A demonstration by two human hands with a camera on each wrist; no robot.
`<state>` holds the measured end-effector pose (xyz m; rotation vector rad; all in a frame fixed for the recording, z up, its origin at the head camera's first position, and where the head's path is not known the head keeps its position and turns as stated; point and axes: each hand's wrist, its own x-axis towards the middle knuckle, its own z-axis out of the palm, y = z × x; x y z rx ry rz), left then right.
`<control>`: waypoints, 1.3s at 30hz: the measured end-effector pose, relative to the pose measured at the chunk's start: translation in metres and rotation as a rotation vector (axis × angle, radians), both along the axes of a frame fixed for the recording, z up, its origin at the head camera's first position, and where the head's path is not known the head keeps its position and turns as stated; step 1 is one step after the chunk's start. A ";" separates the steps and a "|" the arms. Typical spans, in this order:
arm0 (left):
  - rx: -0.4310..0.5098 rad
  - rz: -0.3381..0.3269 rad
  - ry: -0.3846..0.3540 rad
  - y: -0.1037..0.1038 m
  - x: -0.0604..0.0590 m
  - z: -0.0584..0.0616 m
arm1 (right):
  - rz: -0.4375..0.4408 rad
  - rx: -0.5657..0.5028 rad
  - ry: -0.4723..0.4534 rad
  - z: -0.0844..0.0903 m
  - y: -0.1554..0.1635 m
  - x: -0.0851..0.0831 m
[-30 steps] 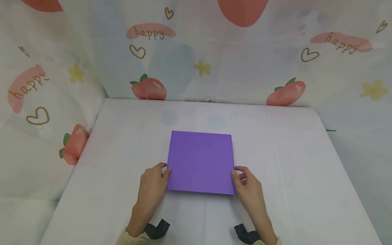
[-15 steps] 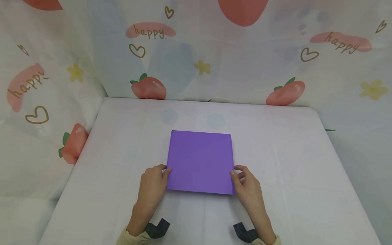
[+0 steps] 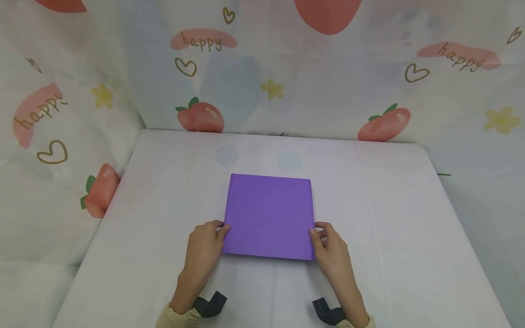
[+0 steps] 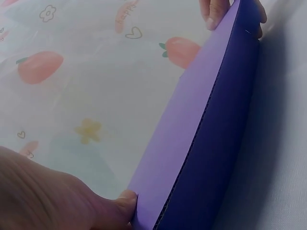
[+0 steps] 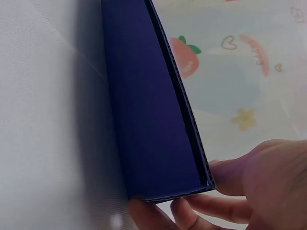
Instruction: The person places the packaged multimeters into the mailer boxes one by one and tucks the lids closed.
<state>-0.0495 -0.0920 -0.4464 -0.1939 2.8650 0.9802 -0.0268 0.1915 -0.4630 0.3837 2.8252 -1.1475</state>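
A flat purple cardboard box point(image 3: 268, 216) sits in the middle of the white table, its broad top face up. My left hand point(image 3: 203, 246) grips its left edge near the front corner, thumb on top. On the opposite side my right hand point(image 3: 333, 250) holds the right edge, thumb on the top and the other fingers along the side. The left wrist view shows the front side of the box point(image 4: 225, 129) in dark shade, with corrugated card along its upper edge. In the right wrist view, fingers curl around the front right corner of the box point(image 5: 148, 105); a narrow gap runs under the top panel.
A white cloth covers the table point(image 3: 402, 218). Behind and to the left hangs a curtain point(image 3: 320, 86) printed with strawberries, hearts, flowers and the word happy. A black strap piece point(image 3: 211, 305) sits at the left wrist, another black strap piece point(image 3: 328, 312) at the right.
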 end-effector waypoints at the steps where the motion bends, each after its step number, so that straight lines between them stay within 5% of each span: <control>1: -0.007 -0.004 0.002 0.000 0.000 0.000 | 0.004 0.004 0.001 0.000 0.000 0.000; 30: -0.003 -0.009 -0.018 -0.008 -0.001 -0.005 | 0.067 -0.040 -0.083 0.006 0.004 -0.006; 39: 0.063 -0.127 -0.015 -0.019 0.000 -0.008 | 0.044 -0.104 -0.139 0.006 0.011 -0.002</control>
